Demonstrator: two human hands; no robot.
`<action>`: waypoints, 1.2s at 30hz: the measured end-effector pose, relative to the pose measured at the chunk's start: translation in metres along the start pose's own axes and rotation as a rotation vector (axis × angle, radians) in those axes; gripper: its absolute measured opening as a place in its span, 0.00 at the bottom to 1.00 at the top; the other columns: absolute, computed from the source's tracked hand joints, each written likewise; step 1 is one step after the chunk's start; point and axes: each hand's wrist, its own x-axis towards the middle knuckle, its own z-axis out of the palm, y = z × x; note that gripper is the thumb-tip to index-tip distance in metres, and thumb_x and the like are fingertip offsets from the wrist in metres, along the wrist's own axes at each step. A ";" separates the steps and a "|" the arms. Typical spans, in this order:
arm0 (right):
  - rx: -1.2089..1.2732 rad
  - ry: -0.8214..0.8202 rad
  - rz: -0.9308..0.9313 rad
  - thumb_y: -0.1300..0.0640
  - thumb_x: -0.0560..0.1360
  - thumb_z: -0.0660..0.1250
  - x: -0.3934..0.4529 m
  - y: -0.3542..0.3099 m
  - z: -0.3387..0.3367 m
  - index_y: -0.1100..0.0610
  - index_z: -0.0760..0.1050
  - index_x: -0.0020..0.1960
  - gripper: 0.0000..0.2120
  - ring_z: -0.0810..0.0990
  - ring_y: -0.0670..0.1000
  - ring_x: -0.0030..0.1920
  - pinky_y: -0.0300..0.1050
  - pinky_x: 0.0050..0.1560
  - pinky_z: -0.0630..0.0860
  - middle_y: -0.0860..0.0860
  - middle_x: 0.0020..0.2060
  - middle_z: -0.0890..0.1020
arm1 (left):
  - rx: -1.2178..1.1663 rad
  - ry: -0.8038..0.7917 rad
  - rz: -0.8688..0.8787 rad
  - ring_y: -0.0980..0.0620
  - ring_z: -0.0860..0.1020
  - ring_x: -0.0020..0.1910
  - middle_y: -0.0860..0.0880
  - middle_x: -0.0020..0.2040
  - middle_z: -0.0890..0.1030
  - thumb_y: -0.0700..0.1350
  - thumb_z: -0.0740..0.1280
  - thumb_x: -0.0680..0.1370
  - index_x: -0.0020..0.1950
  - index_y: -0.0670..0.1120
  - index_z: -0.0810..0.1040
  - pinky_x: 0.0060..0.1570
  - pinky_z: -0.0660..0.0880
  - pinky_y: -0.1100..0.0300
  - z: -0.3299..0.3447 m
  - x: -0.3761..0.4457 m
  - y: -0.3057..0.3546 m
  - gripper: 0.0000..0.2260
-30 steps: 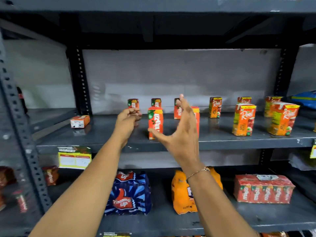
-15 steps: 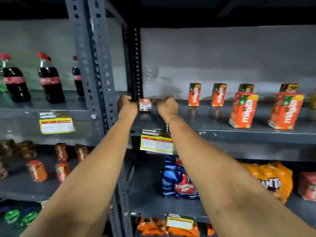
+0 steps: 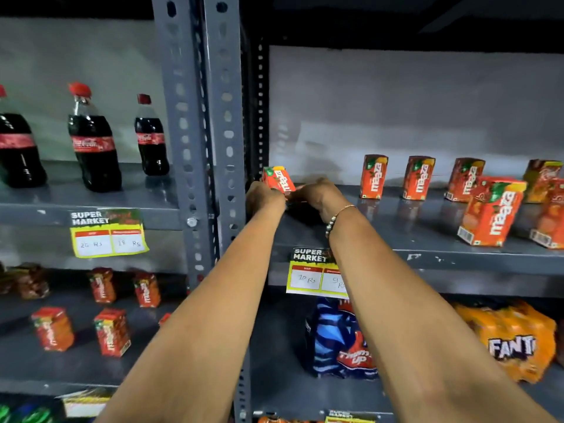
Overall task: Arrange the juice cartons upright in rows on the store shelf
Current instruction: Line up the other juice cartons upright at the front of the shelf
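Note:
A small orange Maaza juice carton [image 3: 278,180] is tilted at the far left end of the grey shelf [image 3: 396,233]. My left hand [image 3: 263,196] and my right hand [image 3: 317,195] both grip it from either side. Three small Maaza cartons [image 3: 373,176] [image 3: 417,178] [image 3: 463,179] stand upright in a row near the back wall. A larger Maaza carton [image 3: 491,210] stands nearer the front, with more cartons [image 3: 549,215] at the right edge.
A grey perforated upright post [image 3: 200,148] rises just left of my hands. Cola bottles [image 3: 93,138] stand on the left bay's shelf. Below are small cartons [image 3: 111,331], a blue Thums Up pack [image 3: 338,340] and an orange Fanta pack [image 3: 509,340]. Price labels [image 3: 314,273] hang on the shelf edges.
The view swung left and closer. Both hands moved from the middle cartons to the lying carton at the shelf's left end, closed on it, and it now tilts up off its side.

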 end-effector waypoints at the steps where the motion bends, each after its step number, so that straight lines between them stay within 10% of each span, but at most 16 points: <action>1: 0.006 -0.014 -0.011 0.66 0.70 0.71 -0.004 0.000 -0.001 0.62 0.76 0.41 0.04 0.79 0.51 0.43 0.39 0.40 0.77 0.56 0.39 0.82 | -0.006 0.001 0.008 0.39 0.75 0.63 0.38 0.65 0.77 0.41 0.58 0.79 0.67 0.40 0.74 0.53 0.72 0.53 -0.002 -0.001 0.000 0.17; 8: -0.028 0.087 -0.122 0.69 0.69 0.66 -0.021 0.010 -0.002 0.55 0.70 0.38 0.10 0.78 0.56 0.49 0.53 0.57 0.77 0.56 0.42 0.79 | -0.072 -0.124 0.116 0.41 0.79 0.57 0.42 0.60 0.81 0.39 0.60 0.76 0.61 0.45 0.78 0.57 0.77 0.52 -0.009 -0.013 -0.001 0.16; 16: -0.178 0.089 -0.254 0.61 0.69 0.70 -0.041 0.015 -0.006 0.57 0.73 0.60 0.20 0.79 0.57 0.55 0.51 0.58 0.76 0.58 0.53 0.82 | -0.061 -0.192 0.169 0.42 0.79 0.57 0.42 0.59 0.82 0.40 0.65 0.75 0.63 0.45 0.77 0.60 0.76 0.49 -0.011 -0.028 -0.004 0.17; 29: -0.200 0.032 -0.140 0.70 0.67 0.72 -0.056 0.031 -0.081 0.61 0.75 0.58 0.20 0.79 0.56 0.55 0.45 0.55 0.75 0.59 0.53 0.82 | -0.130 -0.453 0.383 0.38 0.79 0.58 0.37 0.55 0.82 0.28 0.55 0.72 0.57 0.39 0.78 0.61 0.74 0.43 0.011 -0.034 0.004 0.20; 33: -0.202 0.036 -0.084 0.68 0.66 0.74 -0.077 0.040 -0.123 0.59 0.75 0.56 0.20 0.79 0.54 0.56 0.48 0.60 0.73 0.57 0.52 0.82 | -0.206 -0.601 0.397 0.44 0.80 0.51 0.37 0.56 0.82 0.29 0.60 0.73 0.55 0.41 0.78 0.49 0.77 0.53 0.033 -0.064 0.022 0.16; 36: -0.183 0.020 -0.091 0.69 0.65 0.74 -0.091 0.047 -0.148 0.60 0.75 0.54 0.19 0.80 0.55 0.56 0.54 0.63 0.73 0.57 0.52 0.83 | -0.184 -0.720 0.358 0.45 0.80 0.55 0.39 0.58 0.81 0.30 0.68 0.71 0.62 0.38 0.75 0.58 0.76 0.49 0.047 -0.084 0.025 0.19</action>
